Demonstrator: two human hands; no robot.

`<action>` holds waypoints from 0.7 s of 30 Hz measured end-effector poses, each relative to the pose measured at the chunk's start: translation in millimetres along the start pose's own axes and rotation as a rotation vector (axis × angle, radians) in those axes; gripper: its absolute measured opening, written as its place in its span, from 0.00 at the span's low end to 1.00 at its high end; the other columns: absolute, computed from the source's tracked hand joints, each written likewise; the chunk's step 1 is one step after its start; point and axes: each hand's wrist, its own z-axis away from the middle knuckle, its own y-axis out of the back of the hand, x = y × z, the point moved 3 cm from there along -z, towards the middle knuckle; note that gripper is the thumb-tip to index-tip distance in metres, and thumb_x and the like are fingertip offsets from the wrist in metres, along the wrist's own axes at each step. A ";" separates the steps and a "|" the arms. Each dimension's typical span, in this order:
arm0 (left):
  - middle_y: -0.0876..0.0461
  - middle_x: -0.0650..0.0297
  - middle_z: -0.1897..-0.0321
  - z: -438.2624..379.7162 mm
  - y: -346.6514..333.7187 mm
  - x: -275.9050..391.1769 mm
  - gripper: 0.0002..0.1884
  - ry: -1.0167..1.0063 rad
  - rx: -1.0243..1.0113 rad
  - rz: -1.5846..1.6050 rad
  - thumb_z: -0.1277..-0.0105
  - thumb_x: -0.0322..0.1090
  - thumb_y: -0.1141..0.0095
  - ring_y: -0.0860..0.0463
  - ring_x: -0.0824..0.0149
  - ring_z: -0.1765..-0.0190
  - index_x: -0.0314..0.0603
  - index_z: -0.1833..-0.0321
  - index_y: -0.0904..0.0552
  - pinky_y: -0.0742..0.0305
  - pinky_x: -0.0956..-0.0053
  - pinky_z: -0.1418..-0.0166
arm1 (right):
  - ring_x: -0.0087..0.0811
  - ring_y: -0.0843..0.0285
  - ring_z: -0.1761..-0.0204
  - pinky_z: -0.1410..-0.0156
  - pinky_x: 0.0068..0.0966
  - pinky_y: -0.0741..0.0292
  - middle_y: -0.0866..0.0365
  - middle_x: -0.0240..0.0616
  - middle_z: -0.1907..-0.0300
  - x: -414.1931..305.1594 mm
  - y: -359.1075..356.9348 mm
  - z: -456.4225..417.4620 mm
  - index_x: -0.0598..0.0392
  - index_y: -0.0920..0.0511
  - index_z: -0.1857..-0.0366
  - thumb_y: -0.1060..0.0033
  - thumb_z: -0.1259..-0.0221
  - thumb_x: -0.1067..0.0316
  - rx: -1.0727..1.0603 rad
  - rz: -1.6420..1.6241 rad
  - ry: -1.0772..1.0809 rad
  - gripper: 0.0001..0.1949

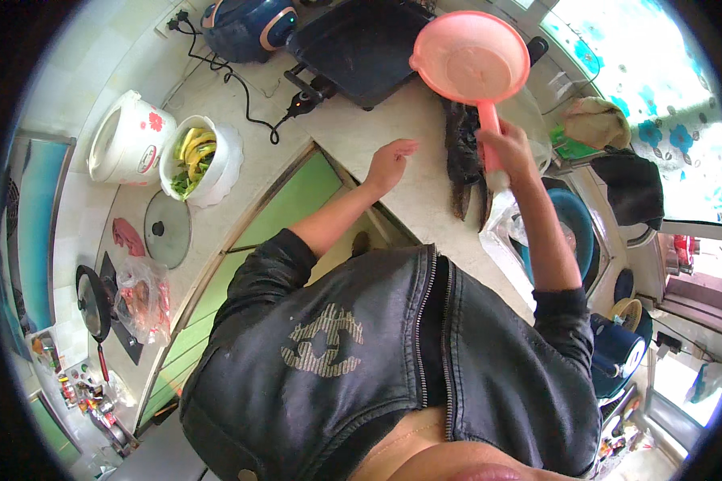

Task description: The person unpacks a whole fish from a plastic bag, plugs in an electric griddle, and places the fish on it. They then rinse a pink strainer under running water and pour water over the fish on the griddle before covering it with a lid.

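Note:
My right hand [508,150] grips the handle of a pink plastic water dipper [475,60], held up over the counter. Its round bowl faces me, and I cannot tell whether anything is in it. Off to the left, my left hand [391,163] is raised above the counter's front edge with fingers apart and nothing in them. Beyond it stands a black rectangular electric griddle [361,48]. A plug-like control [304,103] with a lit red light sits at the griddle's side. Partly behind the dipper are dark objects [459,144] that I cannot identify.
On the right a blue basin [580,219] sits in the sink. Leftward are a blue cooker [249,33], a white rice cooker [129,144], a white bowl [216,180] of peels and greens, a glass lid [168,246] and a frying pan [93,306]. A black cord [248,99] crosses the counter.

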 end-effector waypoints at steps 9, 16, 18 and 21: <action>0.20 0.57 0.56 23.7 73.8 -28.7 0.19 0.089 0.018 0.111 0.45 0.16 0.63 0.22 0.67 0.51 0.30 0.51 0.25 0.31 0.76 0.44 | 0.27 0.26 0.78 0.75 0.26 0.30 0.25 0.36 0.79 -22.2 -39.7 -108.4 0.64 0.26 0.72 0.41 0.57 0.69 0.095 0.208 0.166 0.10; 0.20 0.57 0.57 26.7 100.4 -37.8 0.19 0.090 -0.006 0.128 0.45 0.16 0.62 0.22 0.68 0.52 0.29 0.52 0.25 0.31 0.77 0.45 | 0.30 0.23 0.78 0.73 0.27 0.28 0.24 0.41 0.79 -43.7 -45.2 -134.2 0.63 0.26 0.69 0.41 0.58 0.65 0.229 0.621 0.187 0.14; 0.20 0.57 0.57 26.2 104.2 -42.4 0.18 0.109 -0.014 0.130 0.45 0.16 0.62 0.22 0.68 0.52 0.29 0.52 0.25 0.31 0.77 0.45 | 0.35 0.21 0.75 0.69 0.31 0.25 0.22 0.45 0.77 -65.0 -57.4 -125.0 0.62 0.28 0.65 0.43 0.58 0.64 0.283 0.797 0.151 0.16; 0.20 0.57 0.57 24.8 104.5 -47.2 0.18 0.143 -0.053 0.114 0.45 0.16 0.61 0.22 0.67 0.52 0.29 0.52 0.25 0.31 0.76 0.45 | 0.44 0.20 0.67 0.62 0.36 0.25 0.21 0.48 0.71 -68.8 -64.2 -124.5 0.59 0.30 0.59 0.45 0.56 0.64 0.456 1.071 0.217 0.18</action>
